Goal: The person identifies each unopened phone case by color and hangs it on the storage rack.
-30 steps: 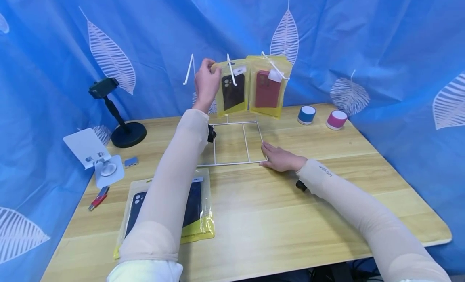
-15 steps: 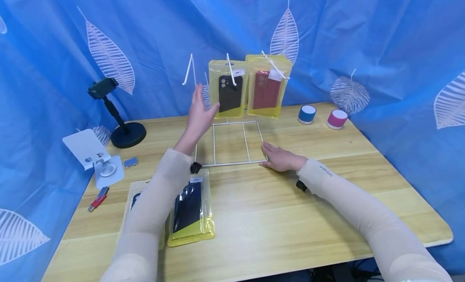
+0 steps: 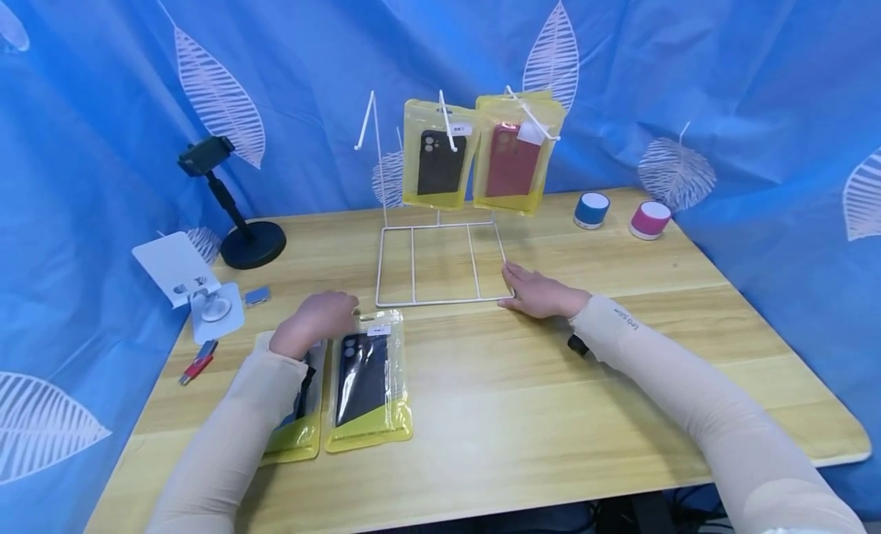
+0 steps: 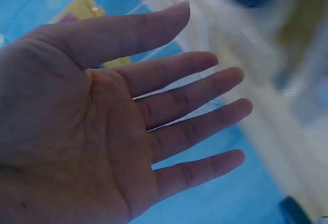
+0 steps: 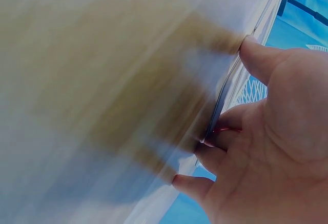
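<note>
A white wire rack stands at the back of the wooden table. A black phone case in a yellow bag and a red one hang on its hooks; the left hook is bare. Two more bagged dark cases lie flat, one in plain sight, the other partly under my left sleeve. My left hand hovers at their top edges; the left wrist view shows its fingers straight and holding nothing. My right hand rests flat on the rack's front right corner, fingers touching the wire.
A black phone holder, a white stand, a small blue block and a red USB stick sit at the left. Blue and pink mini speakers stand at back right. Blue curtain encloses the table.
My left hand let go of the black case bag, now hanging on the hook, and dropped to the bags lying on the table. The right hand stayed on the rack.
</note>
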`<control>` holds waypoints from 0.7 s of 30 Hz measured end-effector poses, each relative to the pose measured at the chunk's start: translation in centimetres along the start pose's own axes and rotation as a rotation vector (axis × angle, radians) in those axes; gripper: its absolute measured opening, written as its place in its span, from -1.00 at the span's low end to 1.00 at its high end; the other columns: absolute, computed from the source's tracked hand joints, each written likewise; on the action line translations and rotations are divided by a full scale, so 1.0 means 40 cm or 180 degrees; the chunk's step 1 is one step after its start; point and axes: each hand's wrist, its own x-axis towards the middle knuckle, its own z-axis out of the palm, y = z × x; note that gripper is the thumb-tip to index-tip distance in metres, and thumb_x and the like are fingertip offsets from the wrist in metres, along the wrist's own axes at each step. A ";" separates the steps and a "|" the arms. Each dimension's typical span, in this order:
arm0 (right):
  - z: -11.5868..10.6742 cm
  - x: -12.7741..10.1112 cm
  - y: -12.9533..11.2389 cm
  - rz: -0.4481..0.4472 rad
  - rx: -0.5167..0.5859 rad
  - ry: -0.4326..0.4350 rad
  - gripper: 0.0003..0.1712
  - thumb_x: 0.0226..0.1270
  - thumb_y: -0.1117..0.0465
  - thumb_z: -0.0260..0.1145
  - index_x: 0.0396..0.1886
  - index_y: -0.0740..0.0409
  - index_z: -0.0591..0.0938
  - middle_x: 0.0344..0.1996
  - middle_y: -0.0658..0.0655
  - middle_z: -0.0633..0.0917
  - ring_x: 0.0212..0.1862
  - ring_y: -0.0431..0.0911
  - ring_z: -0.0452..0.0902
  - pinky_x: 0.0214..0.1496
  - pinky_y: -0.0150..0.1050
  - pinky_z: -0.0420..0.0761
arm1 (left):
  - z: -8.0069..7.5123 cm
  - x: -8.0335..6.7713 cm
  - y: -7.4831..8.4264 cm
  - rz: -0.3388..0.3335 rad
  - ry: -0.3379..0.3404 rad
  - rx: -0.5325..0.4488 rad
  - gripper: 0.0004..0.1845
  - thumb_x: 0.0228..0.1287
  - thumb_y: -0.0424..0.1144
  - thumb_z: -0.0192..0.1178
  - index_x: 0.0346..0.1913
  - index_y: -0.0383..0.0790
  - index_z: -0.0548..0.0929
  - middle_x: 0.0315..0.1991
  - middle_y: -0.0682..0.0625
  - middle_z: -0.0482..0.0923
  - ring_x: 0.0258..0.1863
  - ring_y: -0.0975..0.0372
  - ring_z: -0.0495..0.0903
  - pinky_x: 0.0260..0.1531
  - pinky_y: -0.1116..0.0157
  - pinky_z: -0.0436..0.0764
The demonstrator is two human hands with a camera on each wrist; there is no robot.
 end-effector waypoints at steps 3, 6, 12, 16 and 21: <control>-0.001 0.000 0.002 -0.0002 0.0002 -0.0003 -0.08 0.58 -0.12 -0.01 0.55 0.41 -0.11 0.58 0.37 -0.16 0.60 0.21 -0.24 0.56 0.28 -0.05 | 0.027 0.006 -0.016 -0.0068 0.0083 0.0080 -0.76 0.35 -0.38 -0.03 -0.14 -0.32 0.66 -0.29 -0.14 0.58 -0.40 0.10 0.44 -0.37 0.16 0.49; -0.001 0.001 0.004 0.0011 -0.0013 -0.0014 -0.08 0.58 -0.13 -0.01 0.55 0.41 -0.12 0.58 0.37 -0.16 0.60 0.21 -0.24 0.56 0.28 -0.05 | 0.046 0.013 -0.025 -0.0064 0.0234 0.0128 -0.78 0.31 -0.40 -0.01 -0.14 -0.35 0.64 -0.31 -0.14 0.58 -0.40 0.08 0.45 -0.38 0.14 0.51; -0.003 0.002 0.003 0.0039 -0.0006 -0.0008 -0.08 0.58 -0.13 0.00 0.55 0.41 -0.10 0.58 0.36 -0.15 0.60 0.21 -0.23 0.56 0.26 -0.05 | 0.064 0.019 -0.031 -0.0016 0.0384 0.0134 -0.83 0.29 -0.43 0.02 -0.35 -0.28 0.63 -0.44 -0.09 0.58 -0.42 0.08 0.43 -0.39 0.17 0.46; -0.001 0.004 0.001 0.0016 -0.0011 -0.0015 -0.08 0.58 -0.14 0.00 0.55 0.41 -0.10 0.58 0.37 -0.16 0.60 0.21 -0.23 0.56 0.26 -0.05 | 0.057 0.007 -0.034 0.0030 0.0456 -0.0007 -0.81 0.31 -0.42 0.02 -0.43 -0.23 0.60 -0.53 -0.04 0.51 -0.50 0.12 0.39 -0.48 0.23 0.39; 0.002 0.003 0.001 0.0018 -0.0012 -0.0004 -0.07 0.58 -0.14 -0.01 0.55 0.41 -0.11 0.58 0.37 -0.16 0.60 0.21 -0.24 0.56 0.27 -0.06 | -0.002 -0.030 -0.024 0.0118 0.0757 -0.0668 -0.82 0.47 -0.26 0.08 -0.15 -0.26 0.65 -0.35 -0.11 0.64 -0.50 0.15 0.52 -0.45 0.21 0.51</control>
